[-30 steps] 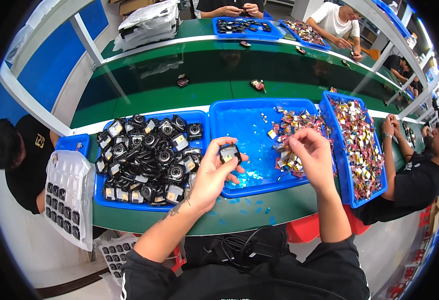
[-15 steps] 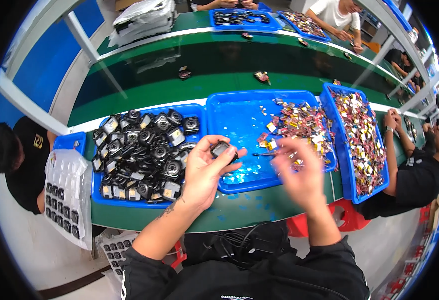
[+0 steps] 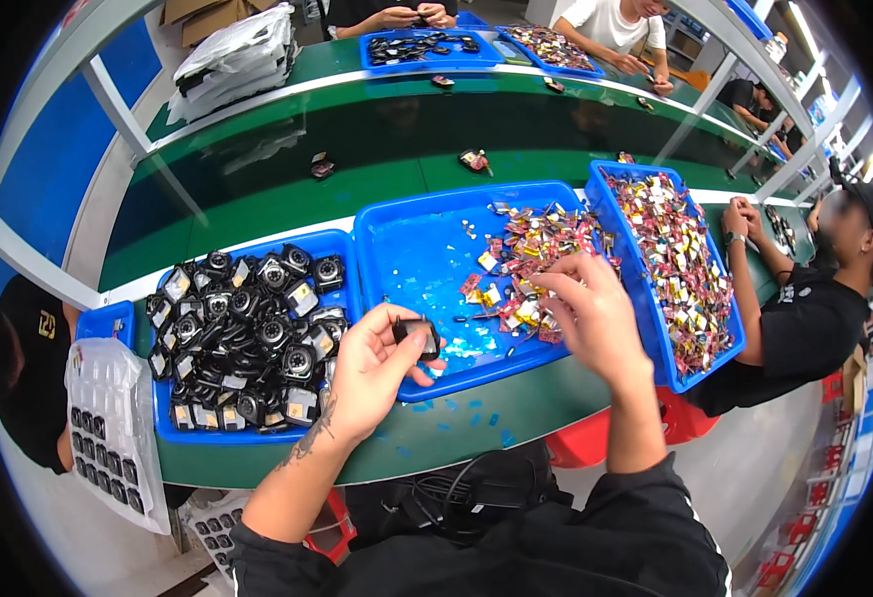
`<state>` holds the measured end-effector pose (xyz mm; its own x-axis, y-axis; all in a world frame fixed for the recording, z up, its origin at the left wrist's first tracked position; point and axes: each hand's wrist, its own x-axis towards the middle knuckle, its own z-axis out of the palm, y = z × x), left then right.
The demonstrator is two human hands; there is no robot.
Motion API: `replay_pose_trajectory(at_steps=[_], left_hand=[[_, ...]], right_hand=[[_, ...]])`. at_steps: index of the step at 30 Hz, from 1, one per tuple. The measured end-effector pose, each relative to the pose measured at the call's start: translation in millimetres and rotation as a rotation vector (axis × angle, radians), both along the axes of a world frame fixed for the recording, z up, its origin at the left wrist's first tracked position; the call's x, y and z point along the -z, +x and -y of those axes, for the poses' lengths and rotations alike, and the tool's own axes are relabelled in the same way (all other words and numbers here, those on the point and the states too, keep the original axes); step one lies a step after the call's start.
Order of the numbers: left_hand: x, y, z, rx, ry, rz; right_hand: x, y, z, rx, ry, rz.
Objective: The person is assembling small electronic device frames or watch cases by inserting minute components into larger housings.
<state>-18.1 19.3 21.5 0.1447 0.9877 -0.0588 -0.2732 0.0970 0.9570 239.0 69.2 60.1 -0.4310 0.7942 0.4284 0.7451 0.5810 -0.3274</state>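
Observation:
My left hand (image 3: 369, 376) is closed around a black square watch case (image 3: 420, 336), held above the near left corner of the middle blue tray (image 3: 406, 249). Over the right part of that tray hovers my right hand (image 3: 600, 323), its thumb and fingers bent together in a pinch. Whatever sits between those fingertips is too small to make out. Beneath them spreads a pile of small electronic parts (image 3: 536, 239) in red, yellow and white. To the left, a blue tray (image 3: 353, 271) is heaped with black watch cases (image 3: 247, 328), some with round backs showing.
A long blue tray (image 3: 645, 298) full of small parts stands at the right. Clear plastic trays (image 3: 118, 398) with black pieces are at far left. Beyond lies a green conveyor belt (image 3: 377, 139) carrying loose parts. Co-workers sit at both sides and across; red stools (image 3: 581, 438) stand below.
My right hand, blurred before, has come to the parts pile with fingers drawn together. My left hand still holds the watch case, now turned differently. The whole view has shifted slightly.

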Motion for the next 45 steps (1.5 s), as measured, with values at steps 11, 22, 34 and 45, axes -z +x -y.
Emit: replay_pose_trajectory(at_steps=[11, 22, 34, 45], left_hand=[[-7, 0, 3, 0.025, -0.066, 0.034], [8, 8, 4, -0.01, 0.131, -0.072], [-4, 3, 10, -0.154, 0.539, -0.601], [-5, 1, 8, -0.032, 0.393, -0.455]], right_hand=[[23, 5, -3, 0.015, -0.816, -1.237], [29, -70, 44, -0.161, -0.877, -1.006], [-17, -62, 8, -0.218, -1.041, -0.661], [8, -73, 11, -0.281, -0.587, -0.354]])
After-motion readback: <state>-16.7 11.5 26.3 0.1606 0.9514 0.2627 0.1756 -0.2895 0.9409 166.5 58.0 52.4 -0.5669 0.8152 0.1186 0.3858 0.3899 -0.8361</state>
